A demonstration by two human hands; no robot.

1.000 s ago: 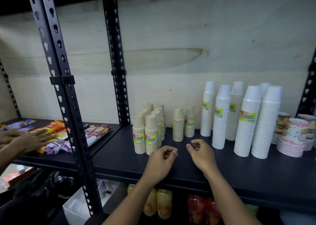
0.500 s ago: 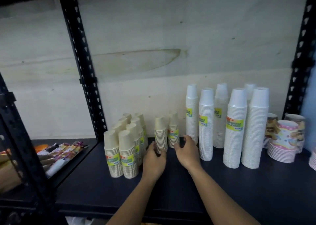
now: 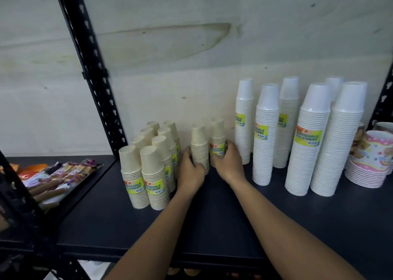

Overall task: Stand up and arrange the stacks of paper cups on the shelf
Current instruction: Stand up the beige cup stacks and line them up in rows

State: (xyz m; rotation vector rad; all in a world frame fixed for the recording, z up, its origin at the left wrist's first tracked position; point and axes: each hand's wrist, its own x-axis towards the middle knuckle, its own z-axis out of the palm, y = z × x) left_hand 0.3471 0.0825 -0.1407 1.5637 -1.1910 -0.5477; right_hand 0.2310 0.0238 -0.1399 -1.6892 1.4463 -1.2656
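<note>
The rear wall [image 3: 191,84] is a pale, plywood-like panel bearing a long brownish stain [image 3: 170,38] and scattered dark specks. A black perforated steel upright [image 3: 90,67] stands before it at left, a second upright [image 3: 382,103] at the right edge. The shelf [image 3: 212,220] surface is dark and matte.

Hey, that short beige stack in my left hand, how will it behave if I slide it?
Probably light: the beige stack is nested paper cups. Short and upright on the dark shelf, it likely slides without tipping. The left hand grips it low; the labelled stack in the right hand stands close, so they might bump.
</note>
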